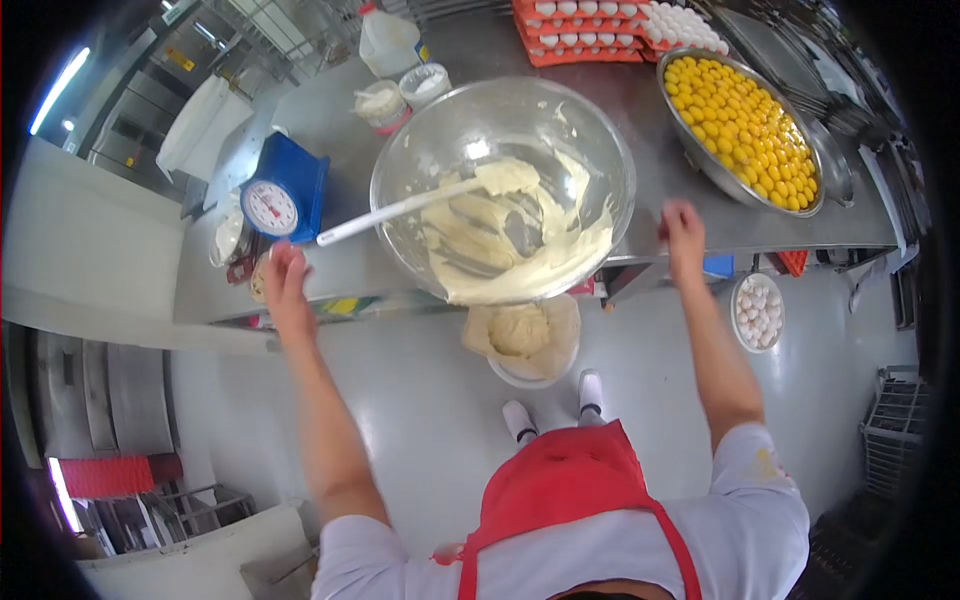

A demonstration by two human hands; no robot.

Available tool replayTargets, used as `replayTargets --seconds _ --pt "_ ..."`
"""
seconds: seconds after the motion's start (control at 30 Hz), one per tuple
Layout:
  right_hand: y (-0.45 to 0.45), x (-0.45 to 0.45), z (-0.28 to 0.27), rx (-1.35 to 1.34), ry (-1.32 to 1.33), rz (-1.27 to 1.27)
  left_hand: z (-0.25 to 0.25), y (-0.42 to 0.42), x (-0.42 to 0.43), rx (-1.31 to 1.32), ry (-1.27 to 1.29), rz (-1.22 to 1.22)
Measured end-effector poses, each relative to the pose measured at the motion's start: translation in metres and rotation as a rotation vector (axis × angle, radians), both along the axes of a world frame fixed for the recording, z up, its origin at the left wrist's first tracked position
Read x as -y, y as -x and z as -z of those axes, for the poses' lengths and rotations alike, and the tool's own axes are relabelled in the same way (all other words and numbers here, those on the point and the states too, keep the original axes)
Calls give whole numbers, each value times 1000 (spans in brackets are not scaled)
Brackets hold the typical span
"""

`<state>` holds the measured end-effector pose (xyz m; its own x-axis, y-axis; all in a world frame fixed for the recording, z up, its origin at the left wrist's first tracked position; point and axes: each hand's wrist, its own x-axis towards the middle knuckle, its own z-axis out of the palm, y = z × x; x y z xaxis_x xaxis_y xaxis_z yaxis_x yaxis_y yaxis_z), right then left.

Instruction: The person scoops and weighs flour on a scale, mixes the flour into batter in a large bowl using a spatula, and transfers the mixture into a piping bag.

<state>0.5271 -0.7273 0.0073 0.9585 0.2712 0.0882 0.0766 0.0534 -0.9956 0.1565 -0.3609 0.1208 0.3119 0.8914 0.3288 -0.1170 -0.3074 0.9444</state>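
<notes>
A big steel mixing bowl (400,160) rests on the counter with pale yellow cream (540,275) smeared over its bottom and near wall. Inside it leans a spatula (400,208), its white handle over the left rim and its blade coated in cream. Off the bowl's left side, near the blue dial scale (300,185), my left hand (287,280) is raised with fingers loosely apart and nothing in them. My right hand (684,238) hovers to the right of the bowl, above the counter's front edge, loosely curled with no object visible in it. Neither hand touches the spatula.
At the back right is a bowl of egg yolks (740,130), with egg trays (580,35) beside it. A plastic jug (388,42) and two tubs stand behind the mixing bowl. On the floor are a lined bucket (560,345) and a bucket of eggshells (758,312).
</notes>
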Motion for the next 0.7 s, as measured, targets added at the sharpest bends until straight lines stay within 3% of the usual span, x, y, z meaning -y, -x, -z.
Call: replayTargets --seconds 0.03,0.07,0.1,0.2,0.23,0.27,0.33,0.37,0.43,0.53,0.6,0.7 --pt "-38 -21 -25 48 61 -121 -22 -14 -19 -489 -421 0" --pt "-55 -50 -57 76 127 -172 -38 -36 -29 -767 -888 1" --pt "-92 -83 -55 25 161 -310 -45 -56 -33 -963 -923 151" --pt "-133 -159 -82 333 817 -458 -36 -107 -29 -1793 -870 398" --pt "-147 -183 -72 474 1026 -488 -47 -121 -12 -1837 -735 512" --pt "-142 -188 -78 477 1017 -487 -56 -129 5 -1876 -592 635" --pt "-128 -182 -88 506 975 -516 -44 -132 13 -1537 -272 824" --pt "-123 -176 -89 514 965 -524 -36 -127 24 -1535 -268 832" --pt "-111 -163 -90 144 413 -478 -36 -115 51 -1331 100 824" --pt "-68 -117 -125 113 194 -562 -60 -71 77 -1222 -36 837" --pt "-44 -96 -139 196 158 -546 -83 -47 83 -1062 -579 805" --pt "-14 -78 -158 293 121 -535 -172 -56 115 -1217 -931 630"
